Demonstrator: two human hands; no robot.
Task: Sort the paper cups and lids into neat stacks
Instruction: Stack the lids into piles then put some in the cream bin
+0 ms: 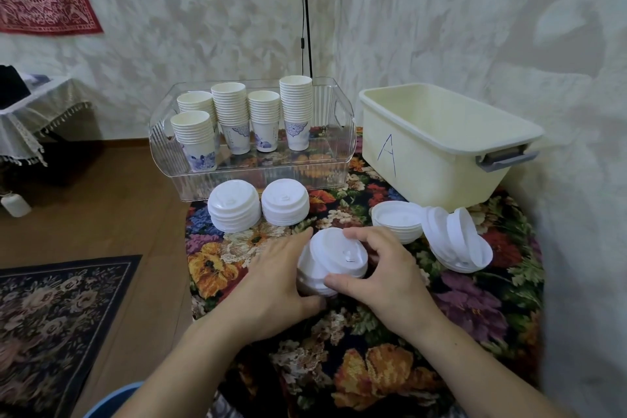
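Note:
A leaning stack of white plastic lids [334, 260] sits on the flowered tablecloth between my hands. My left hand [271, 276] cups its left side and my right hand [380, 268] curls round its right side, thumb at the front. Two upright lid stacks [234, 205] [285, 202] stand behind it. To the right an upside-down lid stack [397, 220] and a toppled lid stack [458, 244] lie on the cloth. Several stacks of white paper cups [234, 115] stand in a clear plastic tray [258, 176] at the back.
A cream plastic bin marked "A" [437, 149] stands at the back right against the wall. The table's left edge drops to a wooden floor with a dark patterned rug [51, 322]. A black pole [307, 10] rises behind the tray.

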